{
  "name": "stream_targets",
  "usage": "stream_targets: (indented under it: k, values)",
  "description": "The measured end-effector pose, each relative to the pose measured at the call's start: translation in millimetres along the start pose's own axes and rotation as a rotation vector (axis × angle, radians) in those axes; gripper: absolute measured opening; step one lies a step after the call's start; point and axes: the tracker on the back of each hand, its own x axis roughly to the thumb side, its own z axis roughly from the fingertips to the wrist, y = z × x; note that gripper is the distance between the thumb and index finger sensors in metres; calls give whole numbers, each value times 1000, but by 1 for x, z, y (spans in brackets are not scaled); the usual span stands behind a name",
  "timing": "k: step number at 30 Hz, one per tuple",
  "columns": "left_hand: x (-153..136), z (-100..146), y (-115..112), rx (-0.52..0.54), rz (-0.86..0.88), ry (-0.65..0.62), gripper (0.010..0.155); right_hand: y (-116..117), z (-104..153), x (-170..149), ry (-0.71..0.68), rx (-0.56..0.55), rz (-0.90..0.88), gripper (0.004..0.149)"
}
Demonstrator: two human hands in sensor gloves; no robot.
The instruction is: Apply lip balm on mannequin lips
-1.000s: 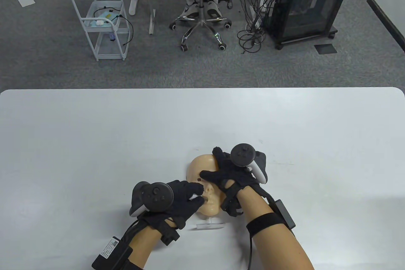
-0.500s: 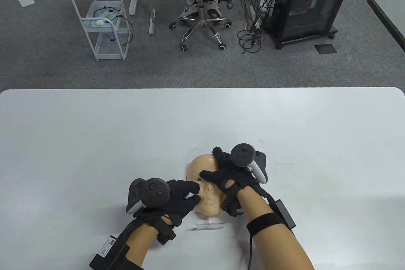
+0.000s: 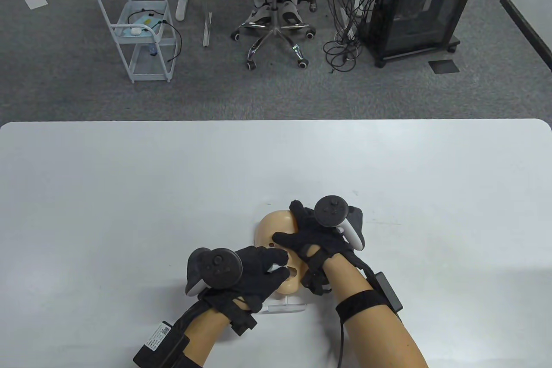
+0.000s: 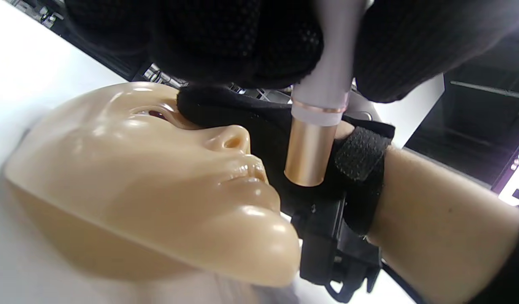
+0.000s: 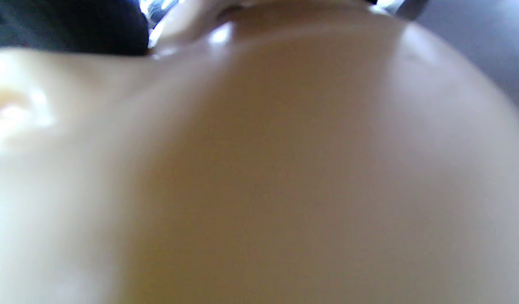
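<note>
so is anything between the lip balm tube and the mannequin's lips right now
Nothing visible. In the left wrist view, the gold-and-white lip balm tube, held by the black-gloved left hand, hangs just beside the beige plastic mannequin face's lips, with only open air between. The right hand rests on the face's far side.

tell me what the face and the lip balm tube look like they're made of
Face: glossy tan plastic or vinyl, judging by its sharp highlights; hardness unclear. Lip balm tube: gold metallic sleeve, brushed-looking, maybe metal or coated plastic, below a matte pale upper body, likely plastic.
</note>
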Motion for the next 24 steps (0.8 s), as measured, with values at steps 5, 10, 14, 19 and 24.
stream_targets:
  k: [5,10,14,19,24]
  values:
    - [3,-3,-5,-17,-37,7,48,0,0,0,0,0,0,102]
    - [3,-4,-5,-28,-58,8,48,0,0,0,-1,1,3,102]
    - [2,-2,-2,-22,-61,14,48,0,0,-1,-1,2,4,102]
    - [-3,2,9,-34,-62,47,48,0,1,-1,2,0,5,102]
    - [-11,5,13,-61,-34,66,48,0,1,-1,3,0,4,102]
